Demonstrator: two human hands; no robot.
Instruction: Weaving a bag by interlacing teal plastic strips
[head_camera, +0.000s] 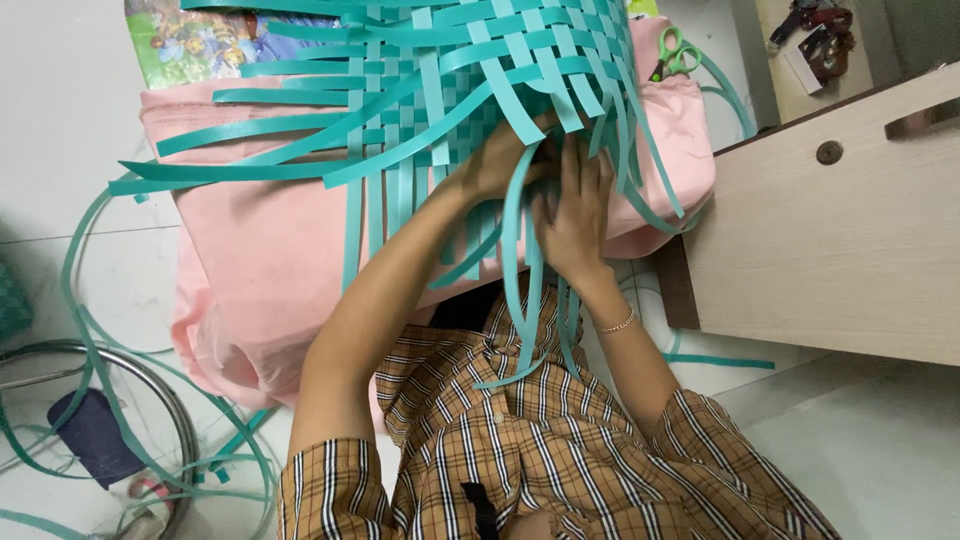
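Observation:
A half-woven mat of teal plastic strips lies on a pink cloth spread over a low surface. Loose strip ends fan out to the left and hang down over my lap. My left hand pinches strips at the woven edge, fingers curled under them. My right hand lies flat beside it, fingers pointing up, pressing on strips that run down past the wrist with a thin bracelet. Both hands touch at the weave's near edge.
A wooden cabinet stands at the right. Green-handled scissors rest on the cloth's far right corner. A colourful printed board lies at the back left. Loose teal strips curl on the white floor by a metal ring.

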